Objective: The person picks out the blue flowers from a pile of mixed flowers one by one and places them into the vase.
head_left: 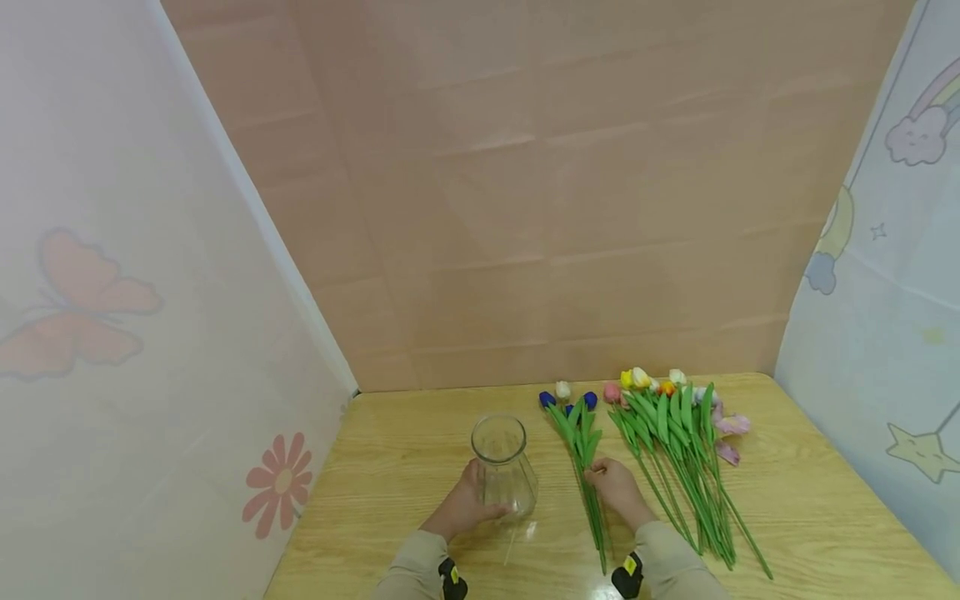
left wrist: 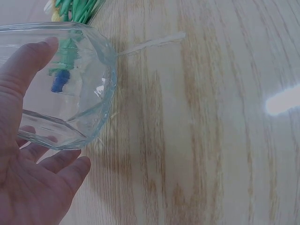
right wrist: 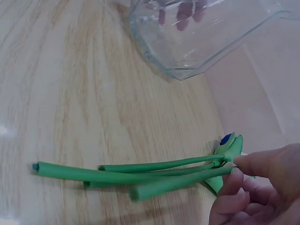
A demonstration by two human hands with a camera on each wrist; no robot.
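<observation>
A clear glass vase (head_left: pixel 507 483) with faceted sides stands at the table's middle. My left hand (head_left: pixel 468 504) holds it from the left; in the left wrist view the thumb lies along one side and the fingers (left wrist: pixel 70 171) curl round the other. To the right lies a small bunch of artificial tulips (head_left: pixel 579 437), blue and white blooms pointing away. My right hand (head_left: pixel 617 490) pinches a green tulip stem (right wrist: pixel 173 184) between thumb and forefinger, beside the bunch's other stems. Which bloom belongs to that stem I cannot tell.
Farther right lies a larger pile of tulips (head_left: pixel 678 442), in yellow, white, pink, orange and pale purple. A wood-grain table (head_left: pixel 405 450) carries everything. A brown sheet (head_left: pixel 540 208) hangs behind it, and patterned white sheets (head_left: pixel 187 333) hang at both sides.
</observation>
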